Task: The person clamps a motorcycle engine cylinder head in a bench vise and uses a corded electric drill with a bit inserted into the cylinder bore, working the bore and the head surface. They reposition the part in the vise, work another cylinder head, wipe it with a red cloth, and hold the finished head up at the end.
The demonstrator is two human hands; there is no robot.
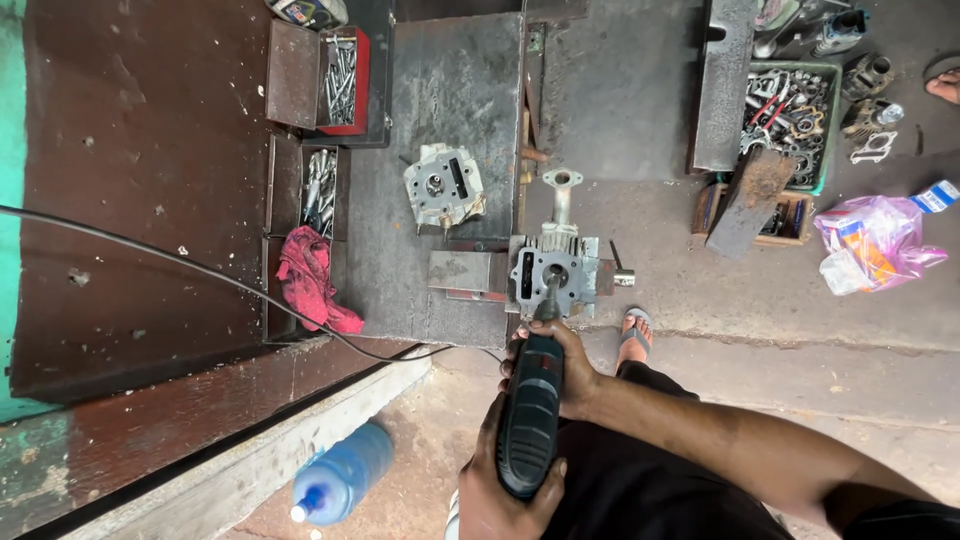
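A dark power grinder (530,410) points away from me, its tip inside a port of a grey metal cylinder head (575,268). That head is clamped at the edge of a steel bench (450,80). My right hand (570,365) wraps the grinder's front end, close to the head. My left hand (490,495) grips the rear of its body from below. A second cylinder head (443,185) lies loose on the bench, up and left of the clamped one.
A red rag (312,280) and open trays of metal bits (340,80) sit left of the bench. The grinder's black cable (150,250) crosses the brown surface. A blue bottle (340,475) lies on the floor. Right: a green crate of parts (795,115), a plastic bag (875,245), another person's foot (945,85).
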